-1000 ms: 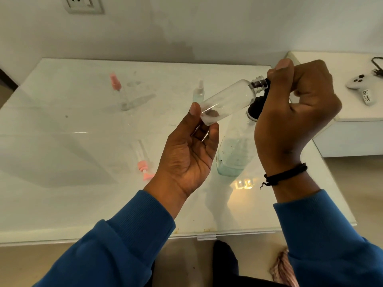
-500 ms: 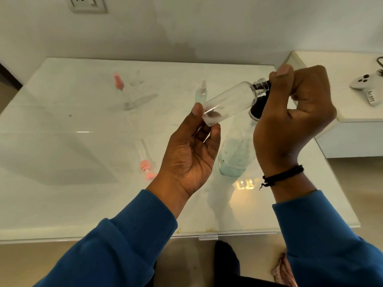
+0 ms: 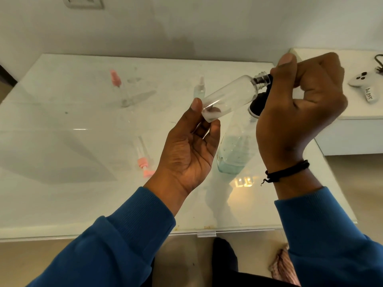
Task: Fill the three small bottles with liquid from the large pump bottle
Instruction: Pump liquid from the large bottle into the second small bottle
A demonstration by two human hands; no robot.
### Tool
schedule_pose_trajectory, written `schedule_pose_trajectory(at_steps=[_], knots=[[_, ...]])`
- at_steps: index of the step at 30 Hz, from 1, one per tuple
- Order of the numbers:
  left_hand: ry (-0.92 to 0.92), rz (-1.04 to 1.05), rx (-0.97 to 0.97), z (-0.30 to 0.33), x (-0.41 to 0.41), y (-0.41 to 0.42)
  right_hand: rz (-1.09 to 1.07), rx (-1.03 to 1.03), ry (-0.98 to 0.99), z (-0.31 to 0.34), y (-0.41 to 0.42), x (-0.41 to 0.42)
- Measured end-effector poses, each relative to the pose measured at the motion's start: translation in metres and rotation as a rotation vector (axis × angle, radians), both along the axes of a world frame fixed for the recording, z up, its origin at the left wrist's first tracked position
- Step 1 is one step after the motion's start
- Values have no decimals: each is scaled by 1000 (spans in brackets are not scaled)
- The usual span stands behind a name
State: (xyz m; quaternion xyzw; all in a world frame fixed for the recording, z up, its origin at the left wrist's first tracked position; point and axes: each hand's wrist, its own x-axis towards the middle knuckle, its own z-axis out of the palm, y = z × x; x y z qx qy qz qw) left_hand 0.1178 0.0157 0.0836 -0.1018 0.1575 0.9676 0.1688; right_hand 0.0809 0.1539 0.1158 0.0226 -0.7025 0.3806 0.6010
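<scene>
My left hand (image 3: 189, 150) pinches the base of a small clear bottle (image 3: 230, 98), held tilted with its open threaded neck up to the right. My right hand (image 3: 298, 106) grips the black pump head (image 3: 260, 101) of the large bottle (image 3: 236, 152), whose spout sits at the small bottle's mouth. The large bottle stands on the glass table (image 3: 62, 154) with pale blue-green liquid low in it. A small bottle with a pink cap (image 3: 119, 88) stands far left; another small bottle with a clear cap (image 3: 200, 90) stands behind my left hand. A pink pump cap (image 3: 144, 160) lies on the table.
A white side table (image 3: 352, 112) at the right carries a white game controller (image 3: 363, 82) and a black cable (image 3: 379, 63). A wall socket (image 3: 83, 2) is at the top left. The table's front edge runs just below my sleeves.
Both hands and the small bottle have stayed almost still; only the view has shifted slightly.
</scene>
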Motion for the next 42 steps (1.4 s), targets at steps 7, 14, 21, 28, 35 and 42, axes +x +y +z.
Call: schedule_pose_trajectory(at_steps=[7,14,21,28,35,42], knots=[[-9,8,-6,0,1,0,-7,21,-16,-3,0,0],[-25,18,-4,2,1,0,-7,36,-14,-6,-1,1],[-16,33,-35,3,1,-1,-13,16,2,0,3,0],[-26,34,-43,5,2,-1,-19,41,11,-5,3,0],[-29,39,-39,4,2,-1,19,20,0,-10,1,0],[-20,31,-37,4,1,-1,92,1,14,-3,5,-2]])
